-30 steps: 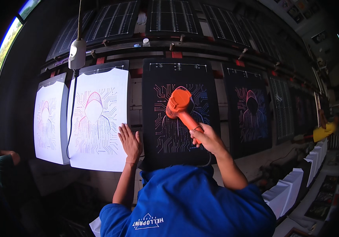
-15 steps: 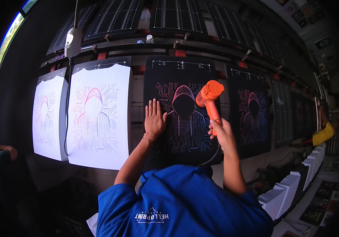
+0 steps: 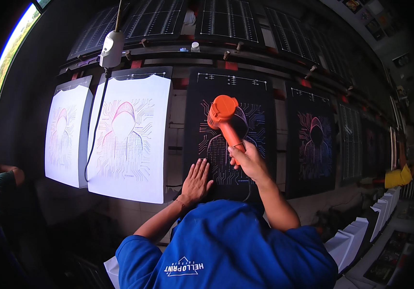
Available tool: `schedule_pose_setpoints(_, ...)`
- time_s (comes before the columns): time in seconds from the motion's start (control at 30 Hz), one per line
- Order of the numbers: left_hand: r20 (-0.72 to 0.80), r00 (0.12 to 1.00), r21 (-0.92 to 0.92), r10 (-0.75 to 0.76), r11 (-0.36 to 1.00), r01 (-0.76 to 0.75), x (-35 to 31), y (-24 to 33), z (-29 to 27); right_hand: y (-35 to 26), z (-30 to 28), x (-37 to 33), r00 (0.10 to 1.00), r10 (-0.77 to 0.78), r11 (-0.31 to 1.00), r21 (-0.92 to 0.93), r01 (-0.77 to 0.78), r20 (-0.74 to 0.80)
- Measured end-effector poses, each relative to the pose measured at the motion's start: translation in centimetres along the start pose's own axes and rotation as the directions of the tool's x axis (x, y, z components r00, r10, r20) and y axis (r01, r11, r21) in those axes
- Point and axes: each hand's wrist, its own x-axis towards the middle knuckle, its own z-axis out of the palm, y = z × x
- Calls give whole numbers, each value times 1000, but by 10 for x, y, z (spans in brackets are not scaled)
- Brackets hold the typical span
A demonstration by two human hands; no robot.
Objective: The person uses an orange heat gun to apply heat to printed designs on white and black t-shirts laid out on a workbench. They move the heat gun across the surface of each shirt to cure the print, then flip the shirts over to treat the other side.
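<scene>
My right hand (image 3: 249,161) grips the handle of an orange heat gun (image 3: 223,108), whose head is over the upper left of the printed hooded figure. Beneath it a black shirt panel (image 3: 195,127) lies flat on a board, its print of a hooded figure and circuit lines partly hidden by the gun. My left hand (image 3: 197,180) rests open on the panel's lower left, fingers extended and pointing away from me. I cannot tell whether the gun's nozzle touches the fabric.
To the left, two white shirts (image 3: 129,180) with the same figure lie on boards, a black cable (image 3: 100,111) hanging from a white plug connector (image 3: 112,48) across them. Another printed black panel (image 3: 315,159) is at right. Behind runs a rail with a small white bottle (image 3: 195,46). A person in yellow (image 3: 397,177) is far right.
The heat gun has moved left over the print, along with my right hand. My left hand has slid nearer to me along the panel's left side. The whole view has shifted slightly.
</scene>
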Motion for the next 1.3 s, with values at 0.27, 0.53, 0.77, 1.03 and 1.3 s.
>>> schedule_pose_setpoints(0.27,-47,997,37,-59,997,61,-1,-2,4,8,16,17,998,-53,998,-18,54,42)
schedule_pose_setpoints(0.53,-27,999,25,-38,999,39,-21,-22,-1,4,2,-1,1000,-21,995,-102,20,-9)
schedule_pose_setpoints(0.77,-901,392,57,-186,845,531,-44,-153,-112,20,1,-32,999,24,999,-40,-23,33)
schedule_pose_setpoints(1.03,-308,536,-109,-786,589,801,-105,-272,-164,6,14,-55,994,-93,957,-273,103,51)
schedule_pose_setpoints(1.3,-790,201,-137,-578,488,862,-280,-320,-164,18,-10,-94,967,54,997,-64,-39,250)
